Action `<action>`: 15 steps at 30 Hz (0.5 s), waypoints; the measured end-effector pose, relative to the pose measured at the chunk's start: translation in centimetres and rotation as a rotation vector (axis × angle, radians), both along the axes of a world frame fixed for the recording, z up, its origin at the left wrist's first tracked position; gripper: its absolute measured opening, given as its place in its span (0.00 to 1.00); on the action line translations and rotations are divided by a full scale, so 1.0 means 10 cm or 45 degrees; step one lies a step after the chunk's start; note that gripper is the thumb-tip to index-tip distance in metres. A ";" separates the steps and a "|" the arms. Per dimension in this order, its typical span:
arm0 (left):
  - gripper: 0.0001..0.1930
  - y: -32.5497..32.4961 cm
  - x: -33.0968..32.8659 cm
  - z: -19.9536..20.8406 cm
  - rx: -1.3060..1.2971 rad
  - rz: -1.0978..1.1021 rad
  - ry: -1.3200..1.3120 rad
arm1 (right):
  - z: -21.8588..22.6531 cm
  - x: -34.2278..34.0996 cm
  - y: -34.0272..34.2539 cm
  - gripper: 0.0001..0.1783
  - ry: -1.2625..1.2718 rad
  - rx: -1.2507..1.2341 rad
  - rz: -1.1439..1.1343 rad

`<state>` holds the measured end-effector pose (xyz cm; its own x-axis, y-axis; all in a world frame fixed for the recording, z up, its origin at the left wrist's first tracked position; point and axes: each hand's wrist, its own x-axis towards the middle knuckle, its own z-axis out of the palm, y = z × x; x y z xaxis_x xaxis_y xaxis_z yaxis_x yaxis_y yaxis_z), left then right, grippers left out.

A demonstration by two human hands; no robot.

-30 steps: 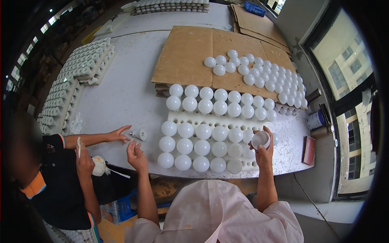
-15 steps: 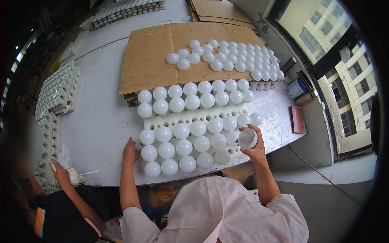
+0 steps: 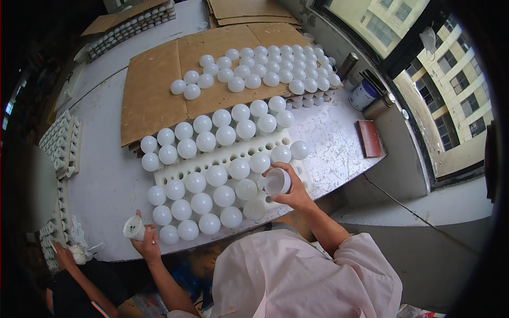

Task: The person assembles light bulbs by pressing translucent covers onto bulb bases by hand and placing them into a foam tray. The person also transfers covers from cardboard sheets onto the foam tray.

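Note:
My right hand (image 3: 296,192) grips a hollow white bulb cover (image 3: 277,182), its round opening turned up, above the right end of the front bulb rows. In my left hand (image 3: 149,247) is a white cup-shaped lamp base (image 3: 133,228) with dark marks inside its open top. That hand hovers at the table's front edge, left of the bulbs. Between my hands, rows of round white bulbs (image 3: 201,203) stand in white foam trays (image 3: 214,163) with holes. Some holes show at the right end, near the bulb cover.
Behind the trays, many white domes (image 3: 252,81) lie on brown cardboard (image 3: 151,79). A blue-and-white tub (image 3: 363,95), a metal flask (image 3: 379,106) and a red-brown block (image 3: 369,139) line the window side. At left, a co-worker's hand (image 3: 64,258) is beside stacked white trays (image 3: 61,140).
My left hand has moved away from the left end of the bulb rows and now holds up the lamp base. The right hand still holds the bulb cover. The whole view has shifted.

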<state>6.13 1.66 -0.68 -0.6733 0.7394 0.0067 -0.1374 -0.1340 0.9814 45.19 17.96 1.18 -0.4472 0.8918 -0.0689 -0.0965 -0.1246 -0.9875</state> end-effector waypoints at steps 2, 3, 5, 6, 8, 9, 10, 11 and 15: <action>0.24 0.03 0.34 0.04 -0.171 -0.359 -0.059 | -0.01 -0.03 0.05 0.43 0.006 0.032 0.086; 0.23 0.12 0.62 0.16 -0.195 -0.497 -0.077 | -0.02 -0.05 0.05 0.41 0.016 0.078 0.158; 0.23 0.28 1.01 0.25 -0.302 -0.800 0.126 | -0.03 -0.09 0.04 0.39 0.071 0.050 0.237; 0.25 0.35 1.14 0.28 -0.376 -0.963 0.104 | -0.07 -0.09 0.03 0.40 0.081 0.080 0.301; 0.25 0.49 1.40 0.32 -0.330 -1.036 0.098 | -0.05 -0.10 0.04 0.41 0.092 0.107 0.389; 0.26 0.55 1.47 0.32 -0.281 -1.142 0.097 | 0.01 -0.09 0.03 0.42 0.032 0.136 0.430; 0.26 0.60 1.50 0.35 -0.282 -1.133 0.090 | 0.07 -0.08 0.02 0.43 -0.027 0.166 0.470; 0.25 0.65 1.52 0.38 -0.345 -1.218 0.107 | 0.09 -0.07 0.01 0.43 -0.032 0.160 0.471; 0.27 0.72 1.59 0.29 -0.381 -1.406 0.155 | 0.07 -0.01 0.00 0.41 -0.030 0.115 0.561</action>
